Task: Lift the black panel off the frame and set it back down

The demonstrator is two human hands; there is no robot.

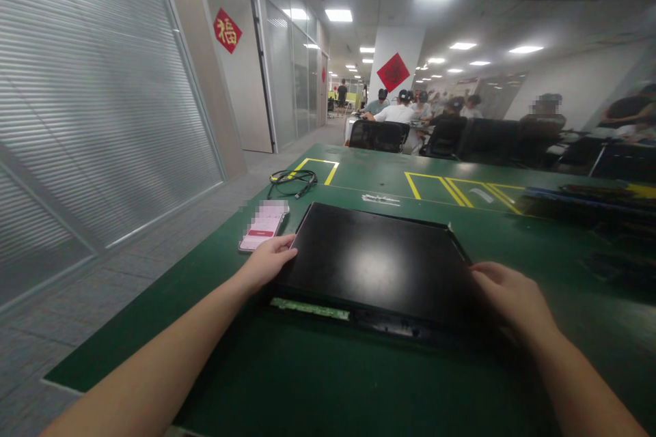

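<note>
A black flat display panel [376, 263] lies face up, its dark surface reflecting a ceiling light. Along its near edge shows a strip of green circuit board [310, 308], beside a black frame edge. My left hand [267, 261] grips the panel's left side, thumb toward the top and the other fingers partly hidden. On the opposite side my right hand [512, 292] holds the right edge, with its fingertips hidden under or behind the panel. Close to my left hand, a phone [264, 227] with a lit pinkish screen rests on the table.
The green table [154, 328] carries yellow tape rectangles [417, 184]. A coiled black cable [293, 181] lies at the far left, and blurred dark items [574, 201] sit at the right. Beyond are chairs [376, 136] and seated people [402, 109].
</note>
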